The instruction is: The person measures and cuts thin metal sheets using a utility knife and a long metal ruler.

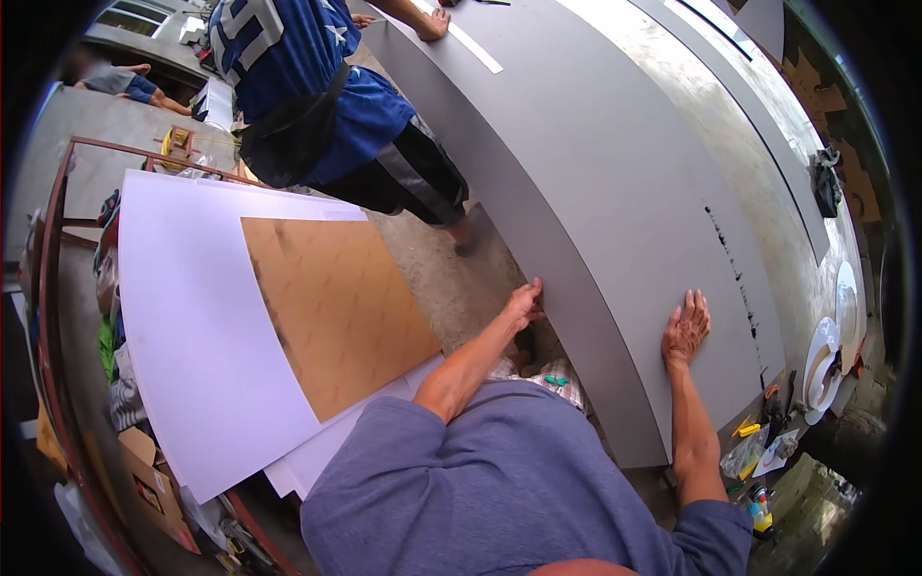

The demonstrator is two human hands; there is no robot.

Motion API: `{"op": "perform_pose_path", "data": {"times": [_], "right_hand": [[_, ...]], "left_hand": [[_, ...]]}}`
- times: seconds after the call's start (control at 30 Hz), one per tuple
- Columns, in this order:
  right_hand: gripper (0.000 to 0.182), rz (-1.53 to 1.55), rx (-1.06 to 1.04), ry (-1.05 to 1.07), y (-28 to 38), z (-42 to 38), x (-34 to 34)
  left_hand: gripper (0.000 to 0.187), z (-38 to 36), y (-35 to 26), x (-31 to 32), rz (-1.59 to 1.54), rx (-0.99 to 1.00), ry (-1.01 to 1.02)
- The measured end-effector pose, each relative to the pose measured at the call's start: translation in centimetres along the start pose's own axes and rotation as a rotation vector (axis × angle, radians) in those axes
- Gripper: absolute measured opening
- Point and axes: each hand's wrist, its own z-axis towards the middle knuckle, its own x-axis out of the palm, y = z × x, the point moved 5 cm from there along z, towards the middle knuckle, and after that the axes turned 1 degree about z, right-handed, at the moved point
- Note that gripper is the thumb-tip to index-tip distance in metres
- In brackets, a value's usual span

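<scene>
A long grey panel (615, 192) takes up most of the view, running from the near right corner up and away to the top, its face smooth and its left edge dropping down as a darker side. A row of small dark marks runs along it near the right hand. To the left lies a stack of white sheets (182, 317) with a brown board (336, 307) on top of them, all resting beside a rusty metal frame (58, 288). A co-worker in a blue jersey (298, 86) stands at the far end, one hand (434, 24) pressed on the panel beside a white strip (471, 43). A cardboard box (149, 480) sits at the lower left, and white discs (826, 360) lean at the right (small tools and bottles lie near them, too small to name). The person's right hand (686, 328) lies flat on the panel's top face, fingers spread and holding nothing. The left hand (523, 305) grips the panel's left edge, fingers curled over it
</scene>
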Motion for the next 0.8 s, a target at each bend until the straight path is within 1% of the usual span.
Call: {"op": "perform_pose_path", "data": {"times": [0.33, 0.43, 0.53, 0.8], "right_hand": [[0.047, -0.001, 0.027, 0.019, -0.1, 0.1, 0.0], [0.046, -0.004, 0.022, 0.008, -0.1, 0.1, 0.0], [0.046, -0.002, 0.018, 0.003, -0.2, 0.0, 0.1], [0.046, -0.01, 0.013, -0.009, -0.1, 0.0, -0.2]], "left_hand": [[0.064, 0.3, 0.2, 0.0, -0.005, -0.022, 0.026], [0.053, 0.1, 0.0, 0.0, 0.019, -0.037, -0.008], [0.067, -0.2, -0.2, 0.3, 0.004, -0.001, 0.038], [0.068, -0.3, -0.3, 0.3, 0.013, -0.02, 0.0]]}}
